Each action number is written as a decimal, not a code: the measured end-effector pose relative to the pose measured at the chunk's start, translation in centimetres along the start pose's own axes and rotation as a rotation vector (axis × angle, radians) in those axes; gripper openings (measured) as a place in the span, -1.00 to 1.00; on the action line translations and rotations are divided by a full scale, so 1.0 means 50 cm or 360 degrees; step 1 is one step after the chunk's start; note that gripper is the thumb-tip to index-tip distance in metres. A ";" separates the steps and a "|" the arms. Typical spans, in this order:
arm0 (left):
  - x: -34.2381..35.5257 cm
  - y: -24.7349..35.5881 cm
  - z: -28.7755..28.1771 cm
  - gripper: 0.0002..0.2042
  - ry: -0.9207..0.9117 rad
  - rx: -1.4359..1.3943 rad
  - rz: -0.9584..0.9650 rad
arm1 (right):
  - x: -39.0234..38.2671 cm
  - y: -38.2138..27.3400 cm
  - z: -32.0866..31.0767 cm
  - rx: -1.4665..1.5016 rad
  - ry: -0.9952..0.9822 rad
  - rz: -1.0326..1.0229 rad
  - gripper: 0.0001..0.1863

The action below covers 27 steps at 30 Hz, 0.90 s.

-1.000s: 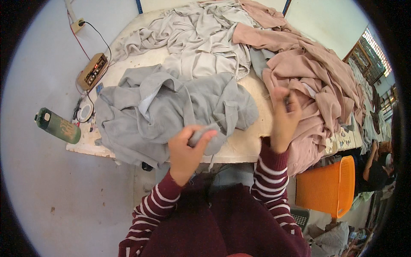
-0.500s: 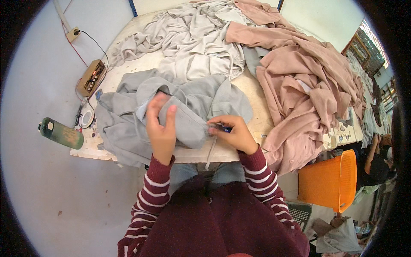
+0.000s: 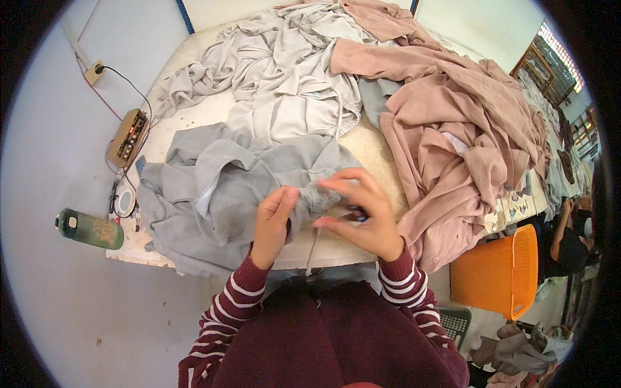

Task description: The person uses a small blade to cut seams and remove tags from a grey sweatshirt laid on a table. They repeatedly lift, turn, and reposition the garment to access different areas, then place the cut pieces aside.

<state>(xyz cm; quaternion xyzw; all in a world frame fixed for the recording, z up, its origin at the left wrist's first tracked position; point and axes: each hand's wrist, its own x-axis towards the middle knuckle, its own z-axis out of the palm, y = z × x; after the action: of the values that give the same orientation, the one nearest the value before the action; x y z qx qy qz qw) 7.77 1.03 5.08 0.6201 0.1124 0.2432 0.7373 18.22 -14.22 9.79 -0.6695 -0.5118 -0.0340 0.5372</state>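
Note:
A grey garment [image 3: 220, 194] lies bunched on the near part of the table. My left hand [image 3: 273, 226] is closed on its right-hand part, thumb on top, and the fingers underneath are hidden. My right hand [image 3: 375, 216] is just to the right, thumb and index finger spread beside a gathered bit of the grey cloth. Inside its palm sits a small dark blue tool [image 3: 356, 214], mostly covered, so its kind does not show. A thin pale cord [image 3: 314, 253] hangs down between my hands over the table's front edge.
Light grey cloth [image 3: 284, 84] is heaped at the back and dusty pink garments [image 3: 453, 142] on the right. A green bottle [image 3: 89, 229] and a brown box with wires [image 3: 127, 138] are at the left. An orange basket [image 3: 495, 275] stands right of the table [image 3: 381, 161].
My left hand has moved right and down and closed on the grey garment. My right hand has shifted right, its thumb and index finger now spread. The garment's raised fold has dropped.

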 end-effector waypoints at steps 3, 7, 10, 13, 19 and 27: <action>0.006 0.012 0.002 -0.83 -0.0091 -0.0019 0.0009 | 0.022 0.021 0.025 0.0272 -0.0143 0.0102 -0.72; 0.003 0.031 0.011 -0.85 -0.0224 -0.0140 0.0114 | 0.060 0.045 0.010 0.0586 0.0066 0.0617 -0.88; 0.012 0.040 0.004 -0.72 -0.0368 -0.0052 0.0301 | 0.082 0.048 0.009 0.0398 -0.0089 0.0413 -0.85; 0.027 0.050 -0.030 -0.61 -0.0763 0.0384 0.0279 | 0.096 0.043 0.023 0.0317 -0.0149 0.0376 -0.81; 0.021 0.044 -0.045 -0.50 -0.0608 0.0369 0.0266 | 0.081 0.016 -0.004 -0.0066 0.0174 0.0298 -0.60; 0.015 0.043 -0.030 -0.45 -0.0538 0.0507 0.0410 | -0.001 -0.004 -0.008 0.0209 -0.0117 0.0712 -0.71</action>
<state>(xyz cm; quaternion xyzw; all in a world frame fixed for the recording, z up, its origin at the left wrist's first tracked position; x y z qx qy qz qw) 7.23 2.95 6.96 0.7694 -0.0552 0.2072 0.6017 18.26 -14.57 10.03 -0.7307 -0.3709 0.1438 0.5548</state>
